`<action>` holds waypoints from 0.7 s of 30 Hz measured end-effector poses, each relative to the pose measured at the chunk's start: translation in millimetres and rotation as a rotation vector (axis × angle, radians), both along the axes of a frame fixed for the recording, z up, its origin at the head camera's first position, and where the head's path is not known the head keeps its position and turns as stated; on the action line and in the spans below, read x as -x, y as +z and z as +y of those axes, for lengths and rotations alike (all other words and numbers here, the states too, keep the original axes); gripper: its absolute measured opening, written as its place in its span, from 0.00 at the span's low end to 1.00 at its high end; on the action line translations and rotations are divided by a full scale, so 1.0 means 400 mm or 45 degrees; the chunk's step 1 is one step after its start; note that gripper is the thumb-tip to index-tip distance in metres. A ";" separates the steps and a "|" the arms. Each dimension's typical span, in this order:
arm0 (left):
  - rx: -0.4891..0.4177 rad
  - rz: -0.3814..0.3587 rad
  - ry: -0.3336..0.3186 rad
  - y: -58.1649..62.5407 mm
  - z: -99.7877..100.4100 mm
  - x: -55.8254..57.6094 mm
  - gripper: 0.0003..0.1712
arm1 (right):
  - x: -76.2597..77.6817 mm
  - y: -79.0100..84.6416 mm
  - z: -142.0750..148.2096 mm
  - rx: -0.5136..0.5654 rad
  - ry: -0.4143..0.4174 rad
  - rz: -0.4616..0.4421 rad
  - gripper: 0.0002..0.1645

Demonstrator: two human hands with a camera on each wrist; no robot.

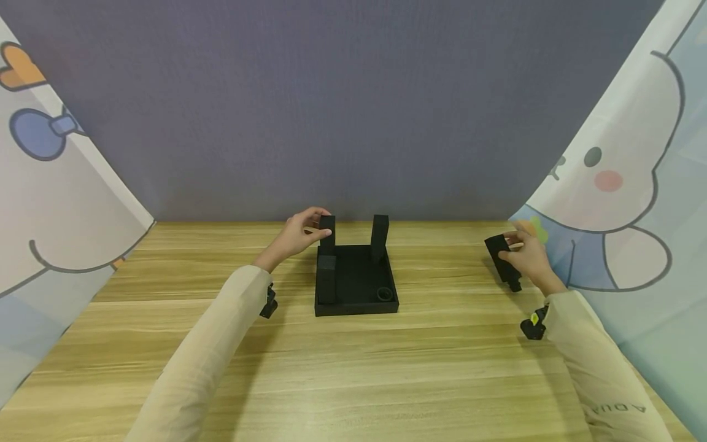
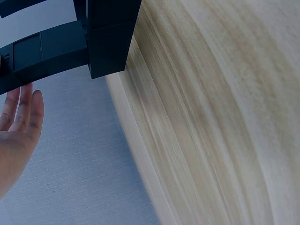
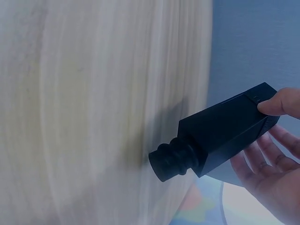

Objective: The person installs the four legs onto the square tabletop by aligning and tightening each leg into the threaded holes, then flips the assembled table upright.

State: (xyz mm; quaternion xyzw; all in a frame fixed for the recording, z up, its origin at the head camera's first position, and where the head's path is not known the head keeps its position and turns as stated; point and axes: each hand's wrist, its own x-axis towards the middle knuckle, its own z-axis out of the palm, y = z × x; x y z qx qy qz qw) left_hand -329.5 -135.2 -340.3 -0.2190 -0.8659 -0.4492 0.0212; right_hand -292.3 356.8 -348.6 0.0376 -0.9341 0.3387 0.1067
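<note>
Grey-blue wall [image 1: 353,110] fills the background, with cartoon-printed cloth [image 1: 613,141] slanting along both sides; below runs a wood-grain table [image 1: 442,374]; on it sits a black square tray-like base [image 1: 356,309], carrying a right rear post [image 1: 379,232], a left rear post [image 1: 328,247] and a shorter front-left block [image 1: 327,285], with a dark ring [image 1: 385,294] near its front right corner; the left hand [image 1: 294,237] appears to pinch the left rear post near its top, thumb in front and fingers behind, which I judge a sound way to steady it; the right hand [image 1: 528,256] pinches a black rectangular block [image 3: 225,126], well apart from the base and clear of the table; to handle it well, I would keep the grip at the plain end, leave the ribbed round peg [image 3: 173,161] unobstructed, and avoid twisting the post sideways; the held block lies between thumb and fingertips, its peg pointing away from them.
</note>
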 end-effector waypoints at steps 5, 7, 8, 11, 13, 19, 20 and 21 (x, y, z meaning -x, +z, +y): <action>0.005 -0.003 0.001 0.001 0.000 -0.002 0.22 | -0.002 0.012 -0.007 0.035 0.011 -0.012 0.32; 0.009 -0.001 0.003 0.002 0.001 -0.003 0.22 | -0.002 0.016 -0.009 0.044 0.013 -0.019 0.34; 0.009 -0.002 0.004 0.002 0.001 -0.004 0.22 | -0.002 0.017 -0.010 0.053 0.011 -0.019 0.35; 0.008 -0.001 0.006 0.002 0.001 -0.004 0.22 | -0.004 0.022 -0.017 0.078 -0.001 -0.023 0.35; 0.006 -0.001 0.006 0.002 0.000 -0.003 0.22 | -0.006 0.024 -0.021 0.102 -0.005 -0.021 0.33; 0.008 0.001 0.007 0.002 0.001 -0.001 0.22 | -0.016 0.028 -0.038 0.193 0.016 -0.023 0.32; 0.007 0.000 0.007 0.002 0.001 -0.001 0.22 | -0.016 0.027 -0.041 0.209 0.014 -0.019 0.31; 0.006 0.000 0.006 0.002 0.001 -0.001 0.22 | -0.017 0.027 -0.045 0.221 0.009 -0.018 0.31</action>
